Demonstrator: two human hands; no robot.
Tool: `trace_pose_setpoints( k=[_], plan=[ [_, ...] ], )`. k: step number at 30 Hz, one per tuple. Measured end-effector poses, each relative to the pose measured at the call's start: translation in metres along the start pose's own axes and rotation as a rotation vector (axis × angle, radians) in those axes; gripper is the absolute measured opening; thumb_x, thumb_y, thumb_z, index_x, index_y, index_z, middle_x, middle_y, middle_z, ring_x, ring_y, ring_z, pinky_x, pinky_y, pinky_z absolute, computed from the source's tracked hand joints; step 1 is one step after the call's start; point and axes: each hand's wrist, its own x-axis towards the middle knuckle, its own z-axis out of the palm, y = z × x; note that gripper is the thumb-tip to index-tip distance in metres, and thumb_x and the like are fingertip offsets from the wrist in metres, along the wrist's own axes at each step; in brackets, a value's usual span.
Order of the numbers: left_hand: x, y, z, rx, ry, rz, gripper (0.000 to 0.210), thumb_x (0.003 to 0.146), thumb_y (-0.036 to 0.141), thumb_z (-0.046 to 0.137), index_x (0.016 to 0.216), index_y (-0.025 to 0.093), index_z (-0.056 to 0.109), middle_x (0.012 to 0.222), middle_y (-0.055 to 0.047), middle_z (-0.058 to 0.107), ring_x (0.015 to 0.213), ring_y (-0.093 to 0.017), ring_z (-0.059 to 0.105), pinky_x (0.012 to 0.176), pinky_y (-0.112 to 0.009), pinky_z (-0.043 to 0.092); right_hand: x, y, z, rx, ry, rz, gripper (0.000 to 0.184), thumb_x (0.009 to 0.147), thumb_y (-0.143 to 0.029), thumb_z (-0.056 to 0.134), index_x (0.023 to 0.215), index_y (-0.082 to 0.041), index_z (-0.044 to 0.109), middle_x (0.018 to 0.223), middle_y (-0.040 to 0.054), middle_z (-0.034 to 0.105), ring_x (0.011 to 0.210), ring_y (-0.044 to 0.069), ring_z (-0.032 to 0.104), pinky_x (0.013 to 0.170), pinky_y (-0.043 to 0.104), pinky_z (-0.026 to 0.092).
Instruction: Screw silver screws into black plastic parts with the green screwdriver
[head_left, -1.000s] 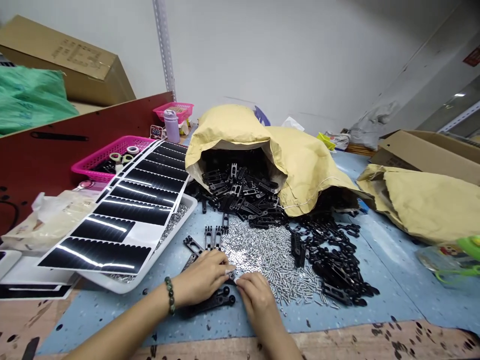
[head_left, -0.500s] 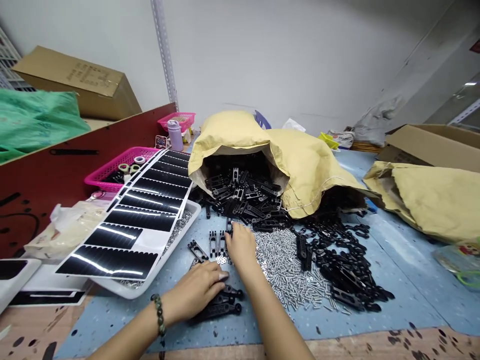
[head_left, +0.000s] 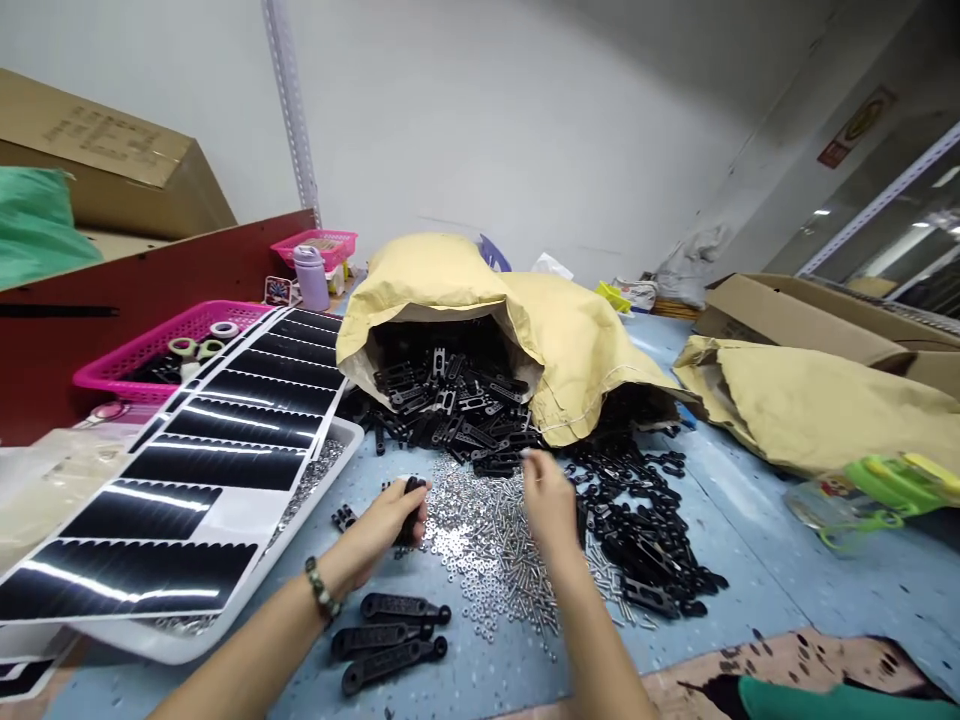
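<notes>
Three assembled black pieces [head_left: 390,635] lie just behind the left hand [head_left: 386,520], which grips another black part [head_left: 409,500]. The right hand [head_left: 547,500] pinches something small (cannot tell what) over the screws [head_left: 487,540]. The sack [head_left: 525,330] beyond remains full.
</notes>
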Motion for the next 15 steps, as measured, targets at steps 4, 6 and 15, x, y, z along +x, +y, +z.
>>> trace_pose_setpoints(
  k=[4, 6, 15],
  plan=[
    [-0.003, -0.012, -0.007, 0.038, -0.046, -0.059, 0.031, 0.078, 0.052, 0.048, 0.080, 0.020, 0.045, 0.068, 0.001, 0.054, 0.053, -0.013, 0.051, 0.052, -0.028, 0.046, 0.044, 0.055, -0.018, -0.054, -0.004, 0.083, 0.022, 0.072, -0.005, 0.054, 0.086, -0.017, 0.065, 0.089, 0.0123, 0.064, 0.091, 0.027, 0.058, 0.082, 0.037, 0.043],
    [0.000, -0.016, -0.012, 0.072, -0.023, -0.030, 0.031, 0.080, 0.052, 0.045, 0.082, 0.021, 0.045, 0.070, 0.001, 0.053, 0.056, -0.014, 0.052, 0.054, -0.028, 0.046, 0.050, 0.061, -0.016, -0.020, -0.038, 0.063, 0.019, 0.066, -0.003, 0.058, 0.075, -0.019, 0.064, 0.085, 0.0097, 0.063, 0.090, 0.027, 0.058, 0.082, 0.036, 0.043],
    [-0.019, -0.002, -0.010, 0.335, -0.064, 0.209, 0.026, 0.090, 0.043, 0.040, 0.099, 0.021, 0.049, 0.082, -0.002, 0.059, 0.072, -0.020, 0.057, 0.068, -0.033, 0.046, -0.025, -0.033, -0.006, 0.589, -0.238, 0.039, 0.032, 0.087, -0.034, 0.053, 0.117, -0.022, 0.054, 0.089, 0.0034, 0.063, 0.079, 0.017, 0.062, 0.068, 0.029, 0.052]
  ],
)
